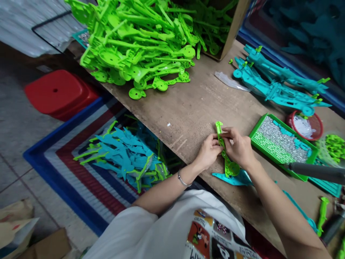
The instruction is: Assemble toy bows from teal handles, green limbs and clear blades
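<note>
Near the table's front edge, my left hand (209, 151) pinches the side of a long bright-green plastic part (231, 168) with a round disc at its lower end. From the other side, my right hand (240, 149) closes its fingertips on the same part, around its middle. Whether a smaller piece sits between the right fingertips cannot be made out. A teal plastic part (225, 178) lies under the disc end, partly hidden by my right forearm.
A heap of green plastic parts (140, 46) covers the table's far left. To the right stand a green basket (280, 158) of small silvery pieces, a red basket (319, 124) and teal assemblies (283, 86). A striped crate (67, 176) and red stool (56, 90) are left below.
</note>
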A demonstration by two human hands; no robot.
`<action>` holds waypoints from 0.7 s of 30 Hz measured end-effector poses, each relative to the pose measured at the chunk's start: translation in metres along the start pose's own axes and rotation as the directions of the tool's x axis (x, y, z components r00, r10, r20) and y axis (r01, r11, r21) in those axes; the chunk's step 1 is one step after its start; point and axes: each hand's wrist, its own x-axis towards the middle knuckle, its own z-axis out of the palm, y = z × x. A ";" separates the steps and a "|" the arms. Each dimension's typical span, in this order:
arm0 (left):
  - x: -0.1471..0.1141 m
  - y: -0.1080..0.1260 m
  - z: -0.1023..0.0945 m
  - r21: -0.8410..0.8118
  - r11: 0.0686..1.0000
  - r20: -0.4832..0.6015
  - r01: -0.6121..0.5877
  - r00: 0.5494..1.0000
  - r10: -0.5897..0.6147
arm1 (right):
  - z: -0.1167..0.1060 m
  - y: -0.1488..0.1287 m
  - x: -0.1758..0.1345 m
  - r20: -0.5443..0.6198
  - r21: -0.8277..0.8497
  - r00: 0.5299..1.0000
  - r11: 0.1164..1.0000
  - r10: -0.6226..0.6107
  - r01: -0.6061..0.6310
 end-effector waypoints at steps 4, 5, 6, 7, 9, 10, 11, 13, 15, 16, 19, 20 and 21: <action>0.000 0.000 0.000 -0.031 1.000 0.002 -0.005 1.000 0.006 | 0.006 0.003 -0.010 -0.018 -0.067 0.998 0.996 -0.060 0.059; 0.001 0.000 0.000 -0.033 0.999 -0.002 -0.006 1.000 0.005 | 0.008 0.003 -0.013 -0.018 -0.086 0.997 0.994 -0.075 0.073; 0.001 0.000 0.001 -0.032 0.999 -0.009 -0.003 1.000 0.003 | 0.009 0.002 -0.017 -0.009 -0.107 0.996 0.990 -0.090 0.089; 0.001 0.000 0.001 -0.028 1.000 -0.017 -0.001 1.000 0.000 | 0.011 0.000 -0.021 0.008 -0.130 0.994 0.986 -0.108 0.108; 0.001 -0.001 0.001 -0.011 1.000 -0.034 -0.005 0.999 0.005 | 0.014 -0.006 -0.027 0.045 -0.192 0.990 0.971 -0.137 0.143; 0.001 -0.001 0.002 0.000 1.000 -0.039 -0.015 0.999 0.015 | 0.015 -0.009 -0.029 0.059 -0.226 0.988 0.962 -0.142 0.152; 0.001 -0.002 0.002 0.011 1.000 -0.045 -0.029 0.999 0.029 | 0.016 -0.012 -0.029 0.072 -0.253 0.988 0.956 -0.137 0.151; 0.000 -0.001 0.003 0.023 0.999 -0.058 -0.045 0.997 0.046 | 0.014 -0.015 -0.027 0.096 -0.260 0.991 0.958 -0.098 0.120; -0.001 0.000 0.003 0.008 0.999 -0.057 -0.031 0.998 0.031 | 0.008 -0.013 -0.020 0.118 -0.159 0.992 0.986 -0.036 0.055; -0.002 0.001 0.003 -0.006 1.000 -0.047 -0.015 0.999 0.015 | 0.003 -0.011 -0.017 0.122 -0.069 0.993 0.998 -0.004 0.012; -0.003 0.005 0.003 -0.014 0.999 -0.005 0.037 0.999 -0.037 | -0.014 -0.001 -0.015 0.060 0.233 0.994 0.967 0.088 -0.099; -0.004 0.006 0.003 -0.001 0.999 -0.002 0.049 0.999 -0.049 | -0.020 0.003 -0.017 0.020 0.297 0.992 0.947 0.122 -0.123; -0.004 0.007 0.003 0.016 0.998 -0.002 0.058 0.998 -0.058 | -0.025 0.006 -0.022 -0.017 0.328 0.987 0.933 0.160 -0.146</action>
